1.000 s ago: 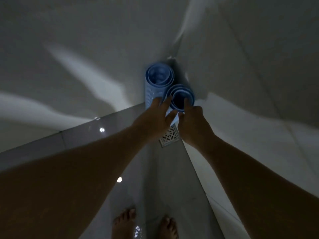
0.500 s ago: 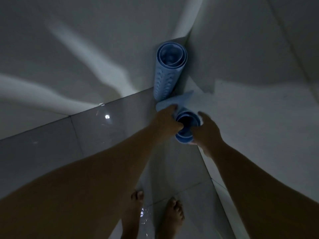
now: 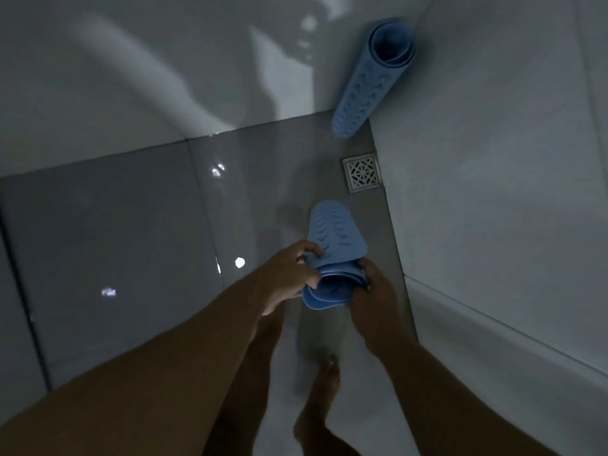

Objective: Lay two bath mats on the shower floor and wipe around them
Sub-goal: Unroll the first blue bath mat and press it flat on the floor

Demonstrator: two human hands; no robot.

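Observation:
A blue bath mat (image 3: 335,238), partly unrolled, hangs over the shower floor between my two hands. My left hand (image 3: 289,274) grips its left side with curled fingers, and my right hand (image 3: 375,291) grips the rolled part on the right. The loose rounded end points away from me toward the drain. A second blue mat (image 3: 371,80) stands rolled up, leaning in the far corner where the two walls meet.
A square metal drain grate (image 3: 362,172) sits in the glossy grey floor near the right wall (image 3: 493,159). My bare feet (image 3: 322,390) stand below the hands. A low white ledge (image 3: 493,324) runs along the right side.
I lifted one rolled mat out of the corner and drew it toward me. It has begun to unroll, and the drain under it is uncovered. The other roll stays in the corner.

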